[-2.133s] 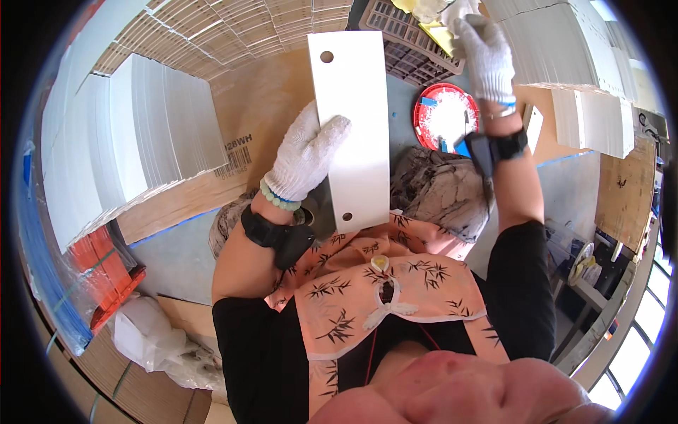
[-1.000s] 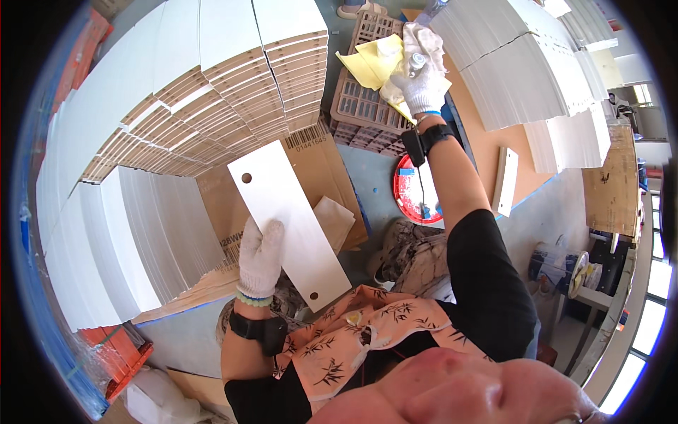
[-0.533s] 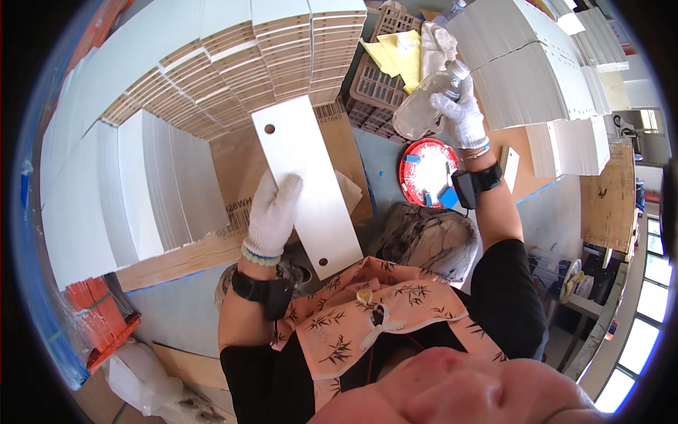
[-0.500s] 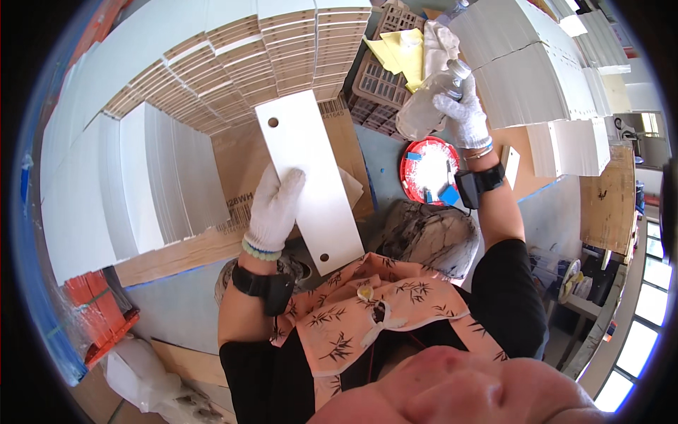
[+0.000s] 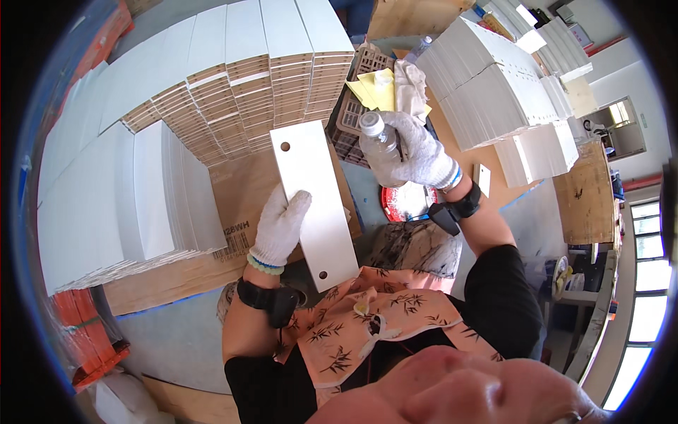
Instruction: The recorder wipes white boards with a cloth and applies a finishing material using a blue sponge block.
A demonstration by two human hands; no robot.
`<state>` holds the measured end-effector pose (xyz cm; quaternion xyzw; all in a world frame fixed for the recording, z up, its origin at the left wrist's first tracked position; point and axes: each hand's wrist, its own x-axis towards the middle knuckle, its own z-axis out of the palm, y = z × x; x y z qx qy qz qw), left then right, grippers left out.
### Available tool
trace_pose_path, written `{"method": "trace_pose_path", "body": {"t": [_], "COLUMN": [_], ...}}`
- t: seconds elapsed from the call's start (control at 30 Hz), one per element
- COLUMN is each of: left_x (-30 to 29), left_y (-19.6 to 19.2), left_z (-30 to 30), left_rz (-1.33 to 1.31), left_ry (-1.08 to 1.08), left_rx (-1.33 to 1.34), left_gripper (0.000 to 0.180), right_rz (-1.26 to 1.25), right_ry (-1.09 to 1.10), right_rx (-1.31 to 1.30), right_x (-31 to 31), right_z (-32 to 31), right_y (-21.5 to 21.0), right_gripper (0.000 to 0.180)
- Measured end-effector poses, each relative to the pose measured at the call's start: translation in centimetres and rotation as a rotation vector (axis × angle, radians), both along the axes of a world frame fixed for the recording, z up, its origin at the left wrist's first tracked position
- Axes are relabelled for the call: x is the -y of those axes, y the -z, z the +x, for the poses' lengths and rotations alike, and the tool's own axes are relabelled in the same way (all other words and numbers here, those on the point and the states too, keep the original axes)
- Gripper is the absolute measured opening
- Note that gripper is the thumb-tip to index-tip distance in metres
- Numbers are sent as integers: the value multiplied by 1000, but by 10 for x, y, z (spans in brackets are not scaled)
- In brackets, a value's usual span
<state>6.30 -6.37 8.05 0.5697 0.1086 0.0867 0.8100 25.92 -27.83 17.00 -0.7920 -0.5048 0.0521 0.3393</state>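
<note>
A long white board (image 5: 318, 205) with a round hole near each end rests in my gloved left hand (image 5: 281, 225). My thumb lies on its face, and the other fingers are hidden behind it. The board leans over my lap, its lower end close to the pink apron (image 5: 385, 318). My gloved right hand (image 5: 421, 152) is wrapped round a clear plastic bottle (image 5: 381, 148) with a white cap. The bottle is held up to the right of the board's upper part. Below this hand sits a round red-rimmed tray (image 5: 393, 213) with a whitish inside, partly covered by my wrist.
Stacked white boards (image 5: 272, 78) stand in front and to the left, beside brown cardboard (image 5: 244, 177). A brown plastic crate (image 5: 351, 112) carries a yellow cloth (image 5: 374, 88) and a greyish cloth (image 5: 409, 81). More white boards (image 5: 487, 78) are piled at the right.
My right hand has brought the bottle leftward and nearer the board, away from the cloths by the crate. The view has shifted a little; my left hand keeps its hold on the board.
</note>
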Motion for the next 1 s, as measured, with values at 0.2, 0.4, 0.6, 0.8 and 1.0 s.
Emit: {"method": "trace_pose_path", "body": {"t": [0.2, 0.4, 0.6, 0.8, 1.0], "left_x": [0, 1, -3, -1, -3], "left_y": [2, 3, 18, 19, 16], "left_z": [2, -1, 7, 4, 2], "left_rz": [-35, 9, 49, -41, -62], "left_ry": [68, 61, 86, 58, 35], "left_rx": [62, 50, 47, 95, 19], "left_gripper": [31, 28, 28, 29, 28], "right_rz": [-66, -117, -203, -240, -286], "right_ry": [-87, -140, -148, -212, -270], "right_rx": [219, 296, 250, 380, 386], "right_x": [-16, -25, -34, -41, -40], "right_z": [-8, -9, -7, -1, -4], "right_y": [-12, -15, -20, -11, -7], "right_gripper": [66, 71, 68, 65, 65]}}
